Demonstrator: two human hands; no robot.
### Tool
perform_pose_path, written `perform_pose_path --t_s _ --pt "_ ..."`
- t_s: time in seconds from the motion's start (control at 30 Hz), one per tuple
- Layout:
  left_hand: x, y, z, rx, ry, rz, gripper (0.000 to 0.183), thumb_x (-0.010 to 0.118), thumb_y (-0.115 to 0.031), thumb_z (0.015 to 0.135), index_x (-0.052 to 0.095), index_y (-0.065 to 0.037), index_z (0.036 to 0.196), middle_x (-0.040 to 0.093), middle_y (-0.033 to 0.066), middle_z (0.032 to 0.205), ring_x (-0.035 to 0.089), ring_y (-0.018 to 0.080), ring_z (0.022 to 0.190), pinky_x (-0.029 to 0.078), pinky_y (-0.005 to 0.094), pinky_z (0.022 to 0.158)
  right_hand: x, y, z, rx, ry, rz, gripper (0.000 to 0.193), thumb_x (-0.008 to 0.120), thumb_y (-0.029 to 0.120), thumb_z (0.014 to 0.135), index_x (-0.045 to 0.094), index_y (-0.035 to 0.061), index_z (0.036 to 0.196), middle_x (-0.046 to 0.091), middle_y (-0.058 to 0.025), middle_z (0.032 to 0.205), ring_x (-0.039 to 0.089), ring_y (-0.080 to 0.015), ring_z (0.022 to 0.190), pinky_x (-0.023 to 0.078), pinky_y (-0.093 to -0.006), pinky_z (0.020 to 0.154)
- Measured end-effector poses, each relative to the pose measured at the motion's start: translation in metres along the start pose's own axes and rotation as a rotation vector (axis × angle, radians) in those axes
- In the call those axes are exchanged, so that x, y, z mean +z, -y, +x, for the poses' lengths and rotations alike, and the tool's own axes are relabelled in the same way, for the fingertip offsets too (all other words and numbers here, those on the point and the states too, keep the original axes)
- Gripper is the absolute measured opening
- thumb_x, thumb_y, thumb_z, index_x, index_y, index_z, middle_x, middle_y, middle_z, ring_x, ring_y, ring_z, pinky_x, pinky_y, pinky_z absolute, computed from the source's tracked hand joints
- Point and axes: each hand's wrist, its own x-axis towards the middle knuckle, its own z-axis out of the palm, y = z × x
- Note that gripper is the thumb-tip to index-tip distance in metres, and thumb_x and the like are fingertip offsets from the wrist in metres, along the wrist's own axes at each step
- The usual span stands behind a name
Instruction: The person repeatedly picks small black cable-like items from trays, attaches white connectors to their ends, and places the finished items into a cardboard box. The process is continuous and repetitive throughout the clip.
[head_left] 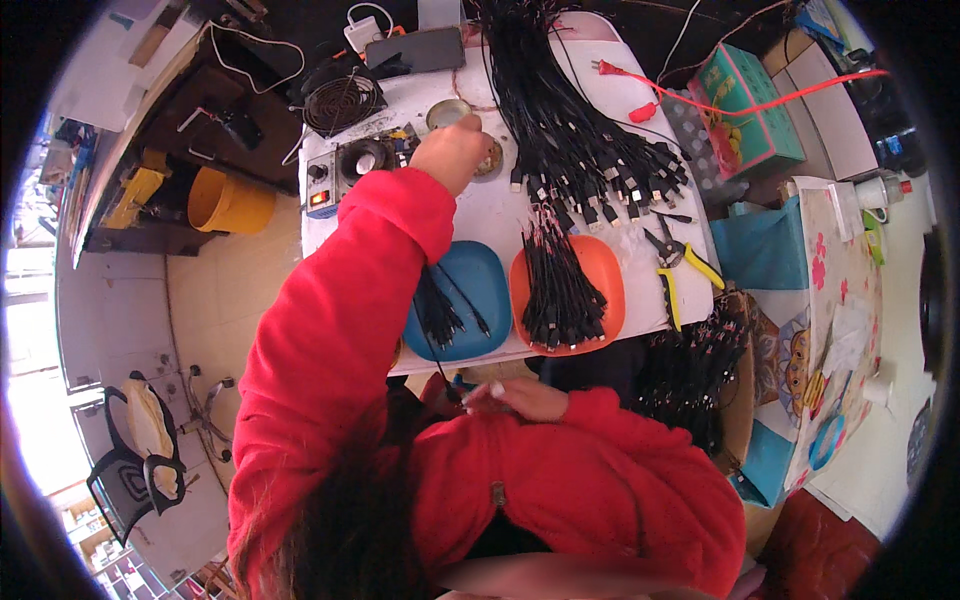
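Only got the head cam here, so picture a clock over it: the left hand [450, 155] is up near 12, reaching over the table to a pair of small round tins [447, 113], fingers bunched tight. Can't tell what, if anything, it's pinching, since the knuckles block the view. The right hand [530, 398] is down around 5, tucked close to the chest, fingers loosely curled; can't tell if it's gripping the dark cable [446, 384] by its fingertips. My guess is it's kept close for steadiness. The other cables are sorted pretty sensibly: a big black bundle [570, 110] at 1, plugs fanned toward the person, probably for easy grabbing; a bunch in the orange tray [611, 272] at 3; fewer in the blue tray [480, 263] just 9-ward of centre. Trays likely keep batches apart. Yellow-handled pliers [673, 252] lie farther out at 3, presumably parked within reach.
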Motion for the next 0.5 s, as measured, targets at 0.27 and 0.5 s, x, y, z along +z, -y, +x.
perform_pose_path --t_s 0.27,0.5 --pt "0.0 0.003 -0.002 0.01 -0.019 -0.043 0.014 0.059 -0.003 0.076 0.069 -0.006 0.086 0.06 0.0148 0.095 0.066 0.0346 0.082 0.055 0.0421 0.072 -0.029 0.181 -0.117 -0.119 -0.241 -0.906 0.037 0.068 0.028 0.086 0.06 0.0051 0.114 0.065 -0.0101 0.092 0.065 -0.0242 0.082 0.051 -0.0352 0.074" --pt "-0.001 -0.003 -0.005 -0.015 -0.051 -0.118 0.013 0.058 -0.005 0.076 0.068 -0.005 0.086 0.06 0.0148 0.094 0.066 0.0349 0.081 0.055 0.0422 0.072 -0.133 0.239 0.026 -0.553 -0.722 -1.709 0.065 0.08 0.026 0.064 0.054 0.0047 0.12 0.05 -0.0126 0.116 0.045 -0.0324 0.112 0.04 -0.0407 0.096"
